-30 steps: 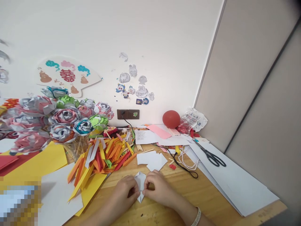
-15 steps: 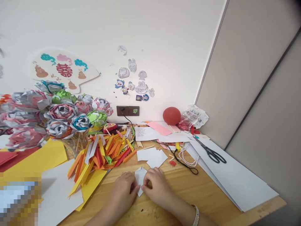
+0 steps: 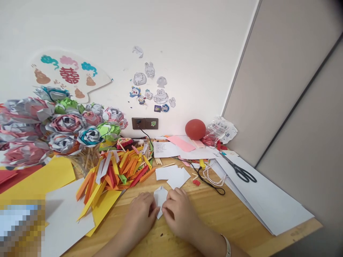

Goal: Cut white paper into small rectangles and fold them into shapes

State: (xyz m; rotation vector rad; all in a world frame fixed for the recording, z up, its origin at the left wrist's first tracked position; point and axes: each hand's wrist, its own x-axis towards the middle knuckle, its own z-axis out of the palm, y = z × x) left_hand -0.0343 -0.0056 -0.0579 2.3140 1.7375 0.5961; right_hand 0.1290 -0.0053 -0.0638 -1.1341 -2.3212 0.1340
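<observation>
Folded white paper (image 3: 160, 197) sits between the left hand (image 3: 142, 212) and right hand (image 3: 180, 214), each pinching, and hiding, a side edge. Beyond, the note's (image 3: 162, 150) lines are too small to read; paper flowers (image 3: 68, 123) partly cover a cutout (image 3: 80, 69) marked with a red 囍.

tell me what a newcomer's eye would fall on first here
Probably the big bunch of paper flowers at the left, with a heap of orange, yellow and red folded strips in front of it to the right. The red balloon by the wall, right of centre, likely comes next. Front and centre, the left hand and right hand hold a small folded white paper.
</observation>
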